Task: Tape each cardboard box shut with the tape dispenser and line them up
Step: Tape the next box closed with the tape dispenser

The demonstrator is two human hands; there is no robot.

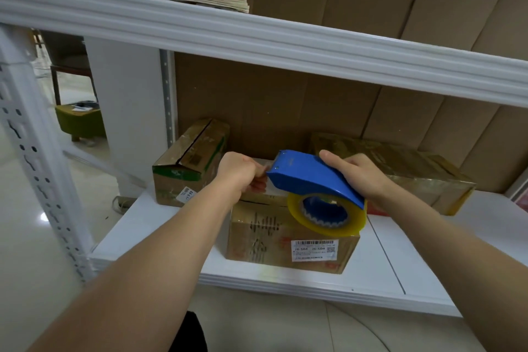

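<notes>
Your two bare forearms reach in from the bottom of the frame toward the white shelf (380, 268) at centre. Your right hand (360, 174), right of centre, curls its grip over the back of the blue tape dispenser (310, 176), thumb on the near side, holding it tilted with its nose pointing left. A yellowish roll of tape (328, 216) sits in the dispenser's lower end, hanging just over the top of the middle box (288, 240). Your left hand (239, 173), just left of the dispenser's nose, closes its fingers in a pinch on what looks like the clear tape end (267, 164); the strip itself is hard to make out.

That middle box sits on the shelf near its front edge, under both hands, with a white barcode label (313, 250) on its near face. A second box with green print (191, 161) stands to the left and farther back, its top seam showing a dark slit. A third, longer box (400, 171) lies to the right behind your right hand, wrapped in glossy tape.

Across the upper frame runs a white shelf beam (257, 37), and a folded stack of paper (207, 0) rests on the shelf above it. Brown cardboard sheets (343, 100) line the back.
</notes>
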